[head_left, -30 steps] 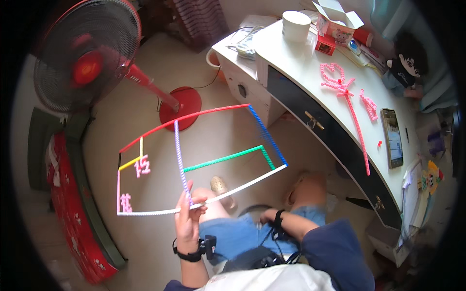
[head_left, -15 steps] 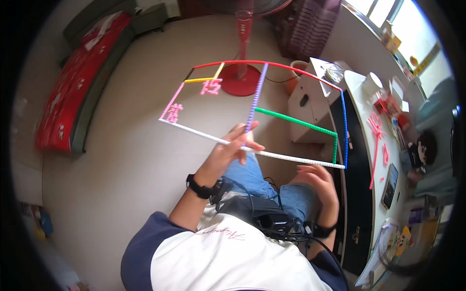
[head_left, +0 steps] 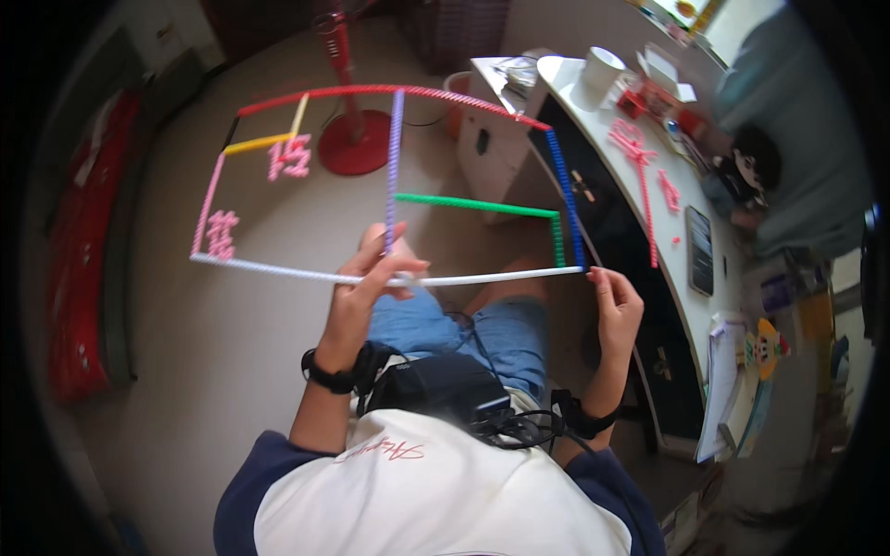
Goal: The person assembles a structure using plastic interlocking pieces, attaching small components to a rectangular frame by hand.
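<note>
We see a wide beaded frame (head_left: pixel 393 167) held out above the wearer's lap, a hand at its middle and another at its corner.
The left hand (head_left: pixel 350 310) closes around the white near edge where the purple crosspiece meets it, a spot we judge chosen for balance; the right hand (head_left: pixel 619 310) presses its fingertips together at the near right corner, apparently pinching it to steady the span. To the right, a pink beaded flower (head_left: pixel 646 208) and a phone (head_left: pixel 700 250) lie on the desk (head_left: pixel 691 310), perhaps leaving both hands free.
</note>
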{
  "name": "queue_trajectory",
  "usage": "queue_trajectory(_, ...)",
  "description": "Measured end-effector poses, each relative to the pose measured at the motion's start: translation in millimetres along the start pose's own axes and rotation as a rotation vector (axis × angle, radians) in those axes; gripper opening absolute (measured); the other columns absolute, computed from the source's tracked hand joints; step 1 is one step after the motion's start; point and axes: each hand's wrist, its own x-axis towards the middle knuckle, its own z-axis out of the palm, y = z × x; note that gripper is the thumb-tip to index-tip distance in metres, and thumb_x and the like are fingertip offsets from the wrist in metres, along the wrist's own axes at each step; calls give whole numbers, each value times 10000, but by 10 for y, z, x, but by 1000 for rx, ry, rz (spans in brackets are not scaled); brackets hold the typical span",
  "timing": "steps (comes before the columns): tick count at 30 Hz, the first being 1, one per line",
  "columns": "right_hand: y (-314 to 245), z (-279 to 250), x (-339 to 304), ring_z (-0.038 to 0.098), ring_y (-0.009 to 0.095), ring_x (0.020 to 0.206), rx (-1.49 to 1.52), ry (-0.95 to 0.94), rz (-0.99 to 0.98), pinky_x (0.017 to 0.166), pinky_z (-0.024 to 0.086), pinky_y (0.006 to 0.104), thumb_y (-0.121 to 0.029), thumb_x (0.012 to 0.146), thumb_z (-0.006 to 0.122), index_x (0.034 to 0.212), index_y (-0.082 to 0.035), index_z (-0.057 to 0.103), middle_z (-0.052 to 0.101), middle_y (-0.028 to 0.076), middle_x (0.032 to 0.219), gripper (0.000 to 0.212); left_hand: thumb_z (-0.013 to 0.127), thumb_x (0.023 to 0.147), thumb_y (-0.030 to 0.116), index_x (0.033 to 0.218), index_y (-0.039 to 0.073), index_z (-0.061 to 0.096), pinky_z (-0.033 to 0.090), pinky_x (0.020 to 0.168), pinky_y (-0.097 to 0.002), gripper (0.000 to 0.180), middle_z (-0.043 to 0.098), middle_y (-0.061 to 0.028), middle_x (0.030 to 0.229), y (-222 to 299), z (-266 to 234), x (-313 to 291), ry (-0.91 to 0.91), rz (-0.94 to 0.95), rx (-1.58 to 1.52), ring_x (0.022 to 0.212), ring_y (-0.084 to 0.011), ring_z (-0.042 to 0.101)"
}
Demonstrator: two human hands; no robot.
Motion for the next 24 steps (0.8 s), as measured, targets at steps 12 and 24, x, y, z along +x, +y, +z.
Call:
queue_trajectory(12,-1432,-244,-188,564,187,958,567,-122,-547,763,437,284,-205,956,508,1090,-20,634,625,153,1101,261,496,953,259,1324,24,501,517,669,-220,440,699,-106,940,-72,-153,-141,39,-164,67,878,-138,661)
queue_trajectory(24,-2038,268,-554,599,209,834,1145,-1530,-683,731,453,310,-268,956,511,1162,47,577,647,131,1011,382,488,951,255,1325,19,498,519,671,-225,442,694,-109,909,30,-59,-222,25,-161,97,856,-133,655)
